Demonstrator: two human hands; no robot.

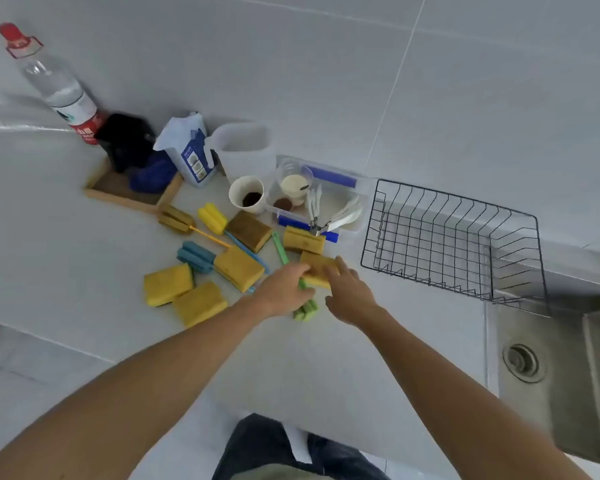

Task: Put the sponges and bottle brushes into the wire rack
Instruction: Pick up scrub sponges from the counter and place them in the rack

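Note:
Several yellow sponges lie on the white counter, among them one (168,284) at the left, one (238,268) in the middle and one (303,240) near the plastic box. Bottle brushes lie between them: a yellow-headed one (212,218), a blue-headed one (195,256), a brown-headed one (176,220) and a green one (305,310). My left hand (284,292) closes around the green brush's handle. My right hand (350,294) rests on a yellow sponge (317,268), fingers spread over it. The black wire rack (454,244) stands empty to the right.
A clear plastic box (326,202) with cups and utensils sits behind the sponges, a paper cup (246,195) beside it. A wooden tray (132,192), a paper bag (191,157) and a water bottle (54,84) stand at the back left. A steel sink (548,362) lies right.

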